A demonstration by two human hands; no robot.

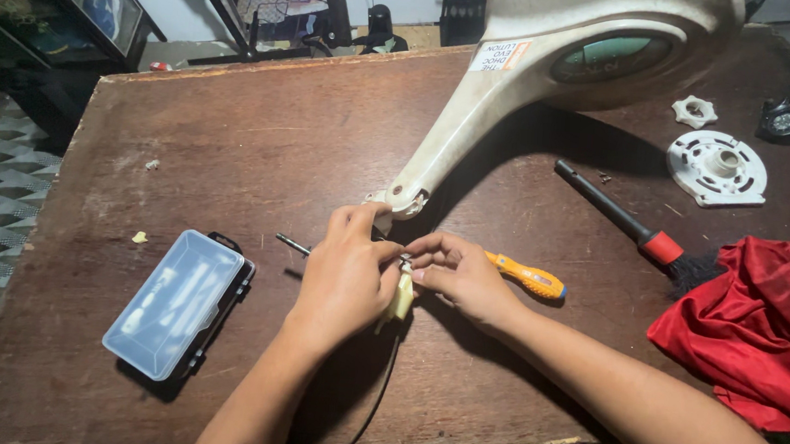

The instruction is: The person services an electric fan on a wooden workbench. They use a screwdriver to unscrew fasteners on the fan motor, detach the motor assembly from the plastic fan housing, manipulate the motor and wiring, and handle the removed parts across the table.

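Where left hand meets right hand: cream plug pinched between.

On the cream plastic housing that lay across the far side of my table, a small rectangular label sat stuck near where the neck widened; it was white with an orange stripe along one edge and dark print, turned upside down to me. Beside it, set into the housing, an oval greenish badge showed under a dark rim. To my left, near the table's front, lay a flat rectangular case with a clear bluish lid and a black base, closed, pale pieces dimly visible inside. I saw no screens or signs.
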